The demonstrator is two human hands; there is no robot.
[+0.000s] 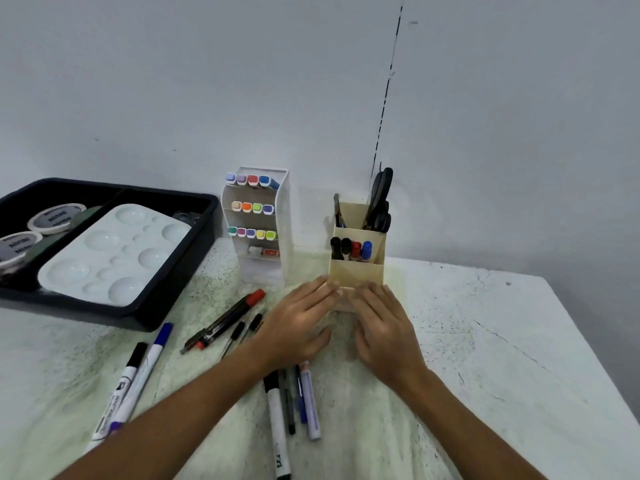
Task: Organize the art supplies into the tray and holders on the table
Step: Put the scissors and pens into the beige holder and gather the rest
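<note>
Pale speckled table point(485, 323) against grey wall. Tiered beige holder point(356, 268) at 12 o'clock from both hands, upright, markers and scissors already in rear tiers, front tier appears vacant. Left hand point(294, 327) and right hand point(384, 327) flat, fingers straight and relaxed, fingertips touching holder's front base, gripping nothing. Loose pens point(298, 400) lie under left wrist at 6 o'clock, long axes running 12-to-6; left hand nearer. Red-capped marker point(228, 320) at 9 o'clock, angled toward 2. Black tray point(166, 306) at 10 o'clock.
</note>
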